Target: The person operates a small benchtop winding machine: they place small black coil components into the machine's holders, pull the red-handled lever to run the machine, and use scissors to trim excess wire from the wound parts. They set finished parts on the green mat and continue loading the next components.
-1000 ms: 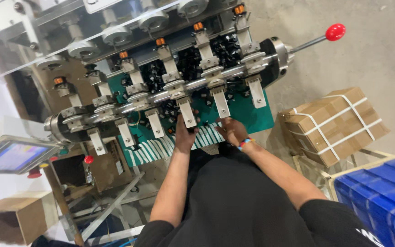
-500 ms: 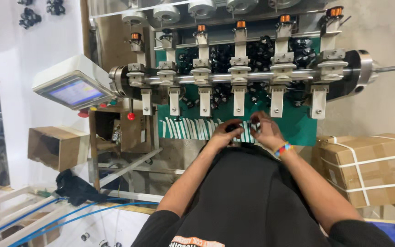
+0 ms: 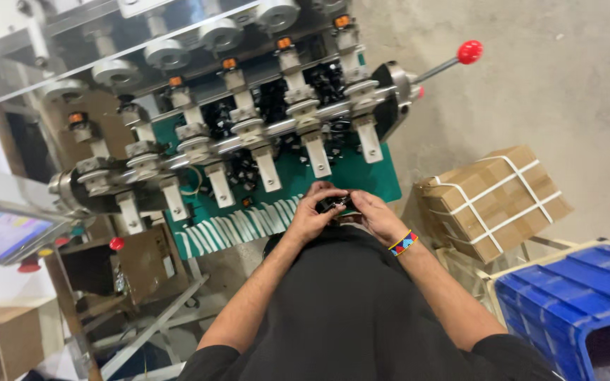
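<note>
- The person wears a plain black short-sleeved shirt (image 3: 361,310) that fills the lower middle of the head view.
- The sleeves end above the elbows, so both forearms are bare.
- The left hand (image 3: 312,215) wears nothing: no glove, ring or band shows.
- The right hand (image 3: 375,215) is also ungloved.
- A woven bracelet (image 3: 404,243) circles the right wrist, banded in red, blue, yellow and white.
- No watch shows on either wrist.

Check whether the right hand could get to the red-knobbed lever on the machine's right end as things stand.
Probably yes. The right hand sits with the left hand on a small dark part at the green mat's edge; nothing visibly blocks the path up-right to the lever, though it would need a long stretch.
</note>
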`<state>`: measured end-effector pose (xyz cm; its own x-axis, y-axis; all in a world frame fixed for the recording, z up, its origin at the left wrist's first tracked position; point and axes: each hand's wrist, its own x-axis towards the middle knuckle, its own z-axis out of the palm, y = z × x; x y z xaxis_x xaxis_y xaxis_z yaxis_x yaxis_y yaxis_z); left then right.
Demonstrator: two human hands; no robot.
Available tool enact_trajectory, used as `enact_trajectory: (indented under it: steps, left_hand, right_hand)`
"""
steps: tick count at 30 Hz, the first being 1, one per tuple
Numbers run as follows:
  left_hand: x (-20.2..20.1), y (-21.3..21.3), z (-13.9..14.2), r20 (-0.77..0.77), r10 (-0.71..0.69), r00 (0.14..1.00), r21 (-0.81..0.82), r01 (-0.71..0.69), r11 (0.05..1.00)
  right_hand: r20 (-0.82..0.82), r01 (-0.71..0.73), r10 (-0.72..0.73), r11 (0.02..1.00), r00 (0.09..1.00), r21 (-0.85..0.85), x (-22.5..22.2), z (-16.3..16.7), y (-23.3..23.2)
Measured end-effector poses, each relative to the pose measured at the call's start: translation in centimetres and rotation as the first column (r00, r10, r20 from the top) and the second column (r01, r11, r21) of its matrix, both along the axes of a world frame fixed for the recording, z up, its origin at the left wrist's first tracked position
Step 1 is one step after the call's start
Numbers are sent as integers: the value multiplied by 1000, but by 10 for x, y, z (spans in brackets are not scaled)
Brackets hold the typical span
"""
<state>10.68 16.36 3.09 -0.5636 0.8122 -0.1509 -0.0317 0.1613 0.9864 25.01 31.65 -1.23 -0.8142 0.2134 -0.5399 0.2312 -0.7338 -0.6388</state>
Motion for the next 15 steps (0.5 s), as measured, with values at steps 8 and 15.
enact_trajectory:
  steps: [8,15]
  left_hand:
    - [15,25,35,-420,-122,900,-127,74,989]
    - [22,41,24,-423,-1,906,28,15,999]
  right_hand:
    - [-80,221,-206,926,975,306,18,-9,4]
    - [-64,134,-123,967,990,217,18,10,18]
